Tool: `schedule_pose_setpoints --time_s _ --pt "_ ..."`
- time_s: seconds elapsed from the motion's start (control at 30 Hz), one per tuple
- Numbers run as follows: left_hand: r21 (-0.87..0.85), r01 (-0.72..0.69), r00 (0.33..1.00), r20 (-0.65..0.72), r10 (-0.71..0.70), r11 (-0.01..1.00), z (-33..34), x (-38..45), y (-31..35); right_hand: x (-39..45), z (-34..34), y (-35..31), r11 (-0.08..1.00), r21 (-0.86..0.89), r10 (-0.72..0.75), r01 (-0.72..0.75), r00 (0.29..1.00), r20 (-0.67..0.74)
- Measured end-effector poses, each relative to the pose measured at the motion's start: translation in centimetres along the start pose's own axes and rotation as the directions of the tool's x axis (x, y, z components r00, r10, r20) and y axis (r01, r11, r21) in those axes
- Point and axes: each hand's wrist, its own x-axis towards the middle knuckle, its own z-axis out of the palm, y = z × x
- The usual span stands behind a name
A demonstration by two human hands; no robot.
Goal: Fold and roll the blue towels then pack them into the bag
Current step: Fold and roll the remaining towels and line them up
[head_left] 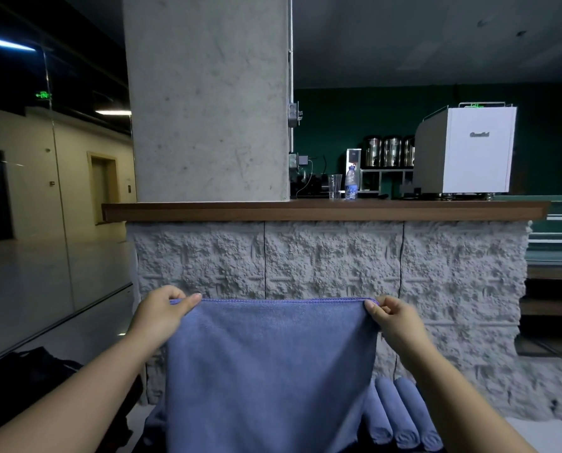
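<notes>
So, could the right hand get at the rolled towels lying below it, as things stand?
Probably not yet: the right hand pinches a corner of the held towel. The rolled towels lie uncovered just below, so letting go would free it.

One flat blue microfibre towel (269, 371) is hanging spread out, and three rolled blue towels (400, 416) are lying side by side low at the right. Two bare hands are showing, the left hand (162, 313) and the right hand (395, 322). On the wooden counter (207, 210), one clear plastic cup (334, 186), one plastic water bottle (351, 184) and one white boxy machine (469, 152) are standing; three shiny metal canisters (391, 151) are sitting behind.
</notes>
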Motion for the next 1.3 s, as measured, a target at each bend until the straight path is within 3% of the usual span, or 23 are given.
schedule_pose_setpoints --time_s 0.27,0.6,0.77,0.93,1.03,1.17,1.3 --pt "0.062 -0.117 0.993 -0.006 0.118 0.991 -0.1 -0.7 0.3 -0.4 0.9 0.2 0.994 -0.11 -0.02 0.005 0.991 -0.135" --pt "0.114 -0.144 0.99 0.011 0.144 0.983 -0.4 -1.2 0.9 -0.5 1.1 -0.1 0.999 -0.048 -0.019 0.01 0.98 -0.196" --pt "0.137 -0.125 0.992 0.042 0.12 0.983 -0.2 -0.9 0.3 -0.6 1.0 -0.1 0.989 -0.144 -0.039 0.006 0.973 -0.227" --pt "0.106 -0.046 0.998 0.041 0.042 0.993 0.9 -1.1 0.5 -1.5 1.4 -0.4 0.995 -0.098 -0.057 0.035 0.974 -0.221" --pt "0.018 0.048 0.998 0.038 -0.048 0.999 1.3 -1.3 1.3 -1.2 1.4 -0.4 0.995 -0.057 0.068 -0.082 0.973 -0.219" --pt "-0.374 0.219 0.975 0.105 -0.193 0.901 1.3 -2.8 4.0 -1.2 1.1 -0.9 0.982 0.05 0.188 -0.182 0.963 -0.192" --pt "-0.565 0.28 0.931 0.356 -0.076 0.776 1.2 -6.7 9.6 -2.5 1.4 -2.8 0.993 0.055 0.11 -0.104 0.988 -0.107"
